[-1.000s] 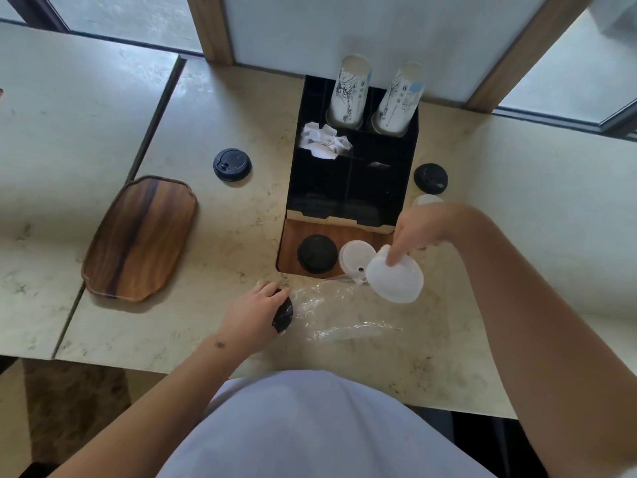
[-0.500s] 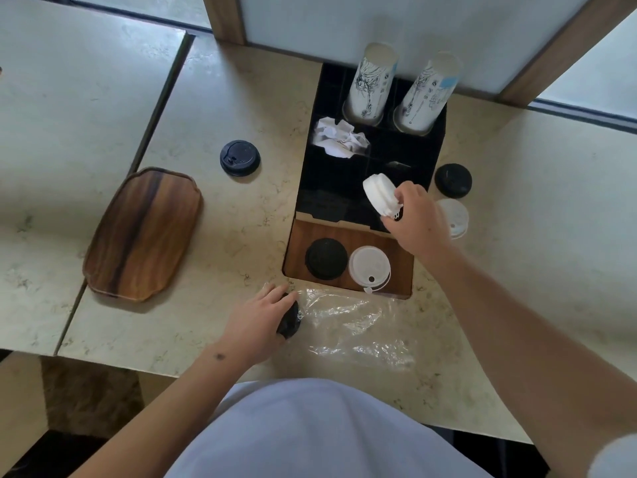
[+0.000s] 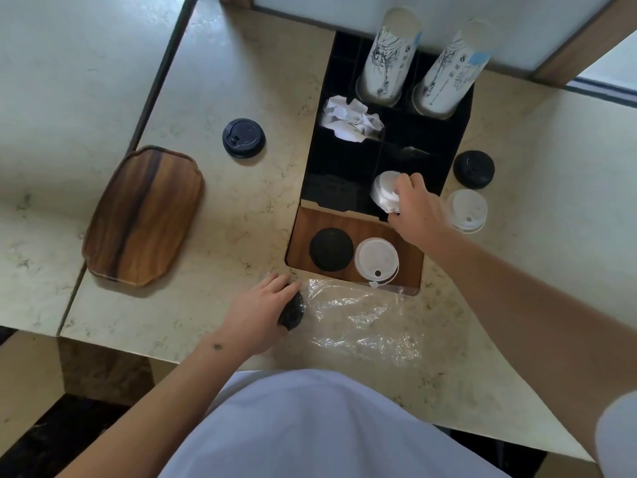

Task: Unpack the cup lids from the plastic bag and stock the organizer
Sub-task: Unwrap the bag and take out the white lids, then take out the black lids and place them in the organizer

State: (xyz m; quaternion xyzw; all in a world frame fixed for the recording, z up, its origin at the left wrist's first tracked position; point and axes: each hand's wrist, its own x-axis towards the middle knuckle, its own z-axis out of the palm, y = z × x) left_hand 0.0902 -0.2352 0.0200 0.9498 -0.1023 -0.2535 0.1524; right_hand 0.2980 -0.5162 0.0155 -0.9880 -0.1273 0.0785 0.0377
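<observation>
White lid in hand (image 3: 385, 192): held tilted on edge over the black rear compartment of the organizer (image 3: 344, 174), at its near-right cell; not yet let go.
Right hand (image 3: 415, 210): its grip is closed around that white lid, fingertips on the rim.
Black lid at the bag (image 3: 292, 312): half out of the bag's mouth, on the counter near its front edge.
Left hand (image 3: 256, 313): fingers curled over the black lid; grip looks clenched on it, though the palm hides most of the contact.
Plastic bag (image 3: 362, 319): clear, crumpled flat on the counter just in front of the organizer; apart from the black lid at its mouth, I see nothing left inside, but glare makes this uncertain.
Wooden front tray (image 3: 410, 267): holds one black lid (image 3: 331, 249) and one white lid (image 3: 376, 259), side by side and touching.
Loose lids: a black lid (image 3: 244, 137) lies left of the organizer; another black lid (image 3: 473, 168) and a white lid (image 3: 466, 210) lie at its right side, close together.
Rear cells: two stacks of paper cups (image 3: 389, 53) stand at the back; crumpled white paper (image 3: 351, 119) fills one cell.
Wooden board (image 3: 143, 215): bare, toward the counter's left edge.
Progress: judged as past halfway. The bag is nearly emptied and two lids are stocked; left are the lid in each hand and the three loose ones on the counter (image 3: 241, 201).
</observation>
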